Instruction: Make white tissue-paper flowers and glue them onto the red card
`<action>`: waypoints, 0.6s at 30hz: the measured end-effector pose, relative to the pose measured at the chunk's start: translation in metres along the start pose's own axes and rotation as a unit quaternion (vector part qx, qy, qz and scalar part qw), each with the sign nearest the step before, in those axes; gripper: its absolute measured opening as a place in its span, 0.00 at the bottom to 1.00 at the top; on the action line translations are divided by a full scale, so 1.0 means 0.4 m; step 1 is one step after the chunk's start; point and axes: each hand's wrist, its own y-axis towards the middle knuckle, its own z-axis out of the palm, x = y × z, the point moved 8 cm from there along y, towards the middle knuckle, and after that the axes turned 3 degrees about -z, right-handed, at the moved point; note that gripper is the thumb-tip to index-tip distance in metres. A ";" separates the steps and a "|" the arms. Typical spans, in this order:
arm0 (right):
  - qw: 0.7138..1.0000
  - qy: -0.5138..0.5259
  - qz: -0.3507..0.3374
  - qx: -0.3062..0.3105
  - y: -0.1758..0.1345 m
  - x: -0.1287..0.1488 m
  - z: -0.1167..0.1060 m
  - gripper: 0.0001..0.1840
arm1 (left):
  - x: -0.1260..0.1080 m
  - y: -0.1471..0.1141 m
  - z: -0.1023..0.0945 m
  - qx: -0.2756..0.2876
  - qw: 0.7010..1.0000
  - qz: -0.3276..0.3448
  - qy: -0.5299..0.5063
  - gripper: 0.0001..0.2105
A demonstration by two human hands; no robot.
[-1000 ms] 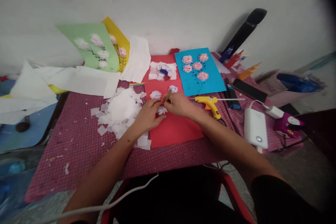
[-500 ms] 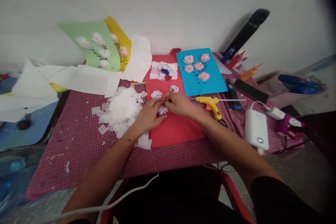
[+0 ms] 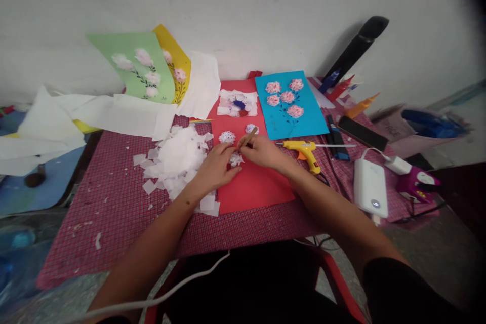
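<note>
On the red sheet of card (image 3: 254, 187), a white crumpled-paper flower (image 3: 236, 159) lies between and beneath my two hands. My right hand (image 3: 260, 151) is closed around a thin brown stick (image 3: 249, 136), whose lower end points toward my left fingertips. My left hand (image 3: 215, 166) bends in from the other side, its fingers drawn together at the stick's lower end and its thumb beside the flower; what they pinch is hidden. Two more paper flowers, one on the left (image 3: 227, 137) and one on the right (image 3: 251, 129), sit just above my hands, with purple-blue specks.
Left of the card is a heap of white paper squares (image 3: 178, 154). A yellow glue gun (image 3: 304, 149) lies to the right, near a blue flower picture (image 3: 292, 104). Farther right are a white power bank (image 3: 370, 187) and a dark phone (image 3: 362, 131). Stained tissue (image 3: 231, 106) lies behind.
My right hand and the stick have shifted very slightly, with the stick leaning a little more to the right. My left hand stays almost in place beside the flower.
</note>
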 end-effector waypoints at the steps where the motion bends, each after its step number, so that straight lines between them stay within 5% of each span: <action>1: 1.000 0.002 0.002 -0.001 0.001 -0.001 0.001 0.13 | 0.000 0.000 0.000 0.000 1.000 0.001 0.000 0.27; 18: 0.997 -0.076 0.008 0.027 0.015 -0.007 0.038 0.13 | -0.001 0.001 0.001 -0.001 1.000 0.010 0.005 0.27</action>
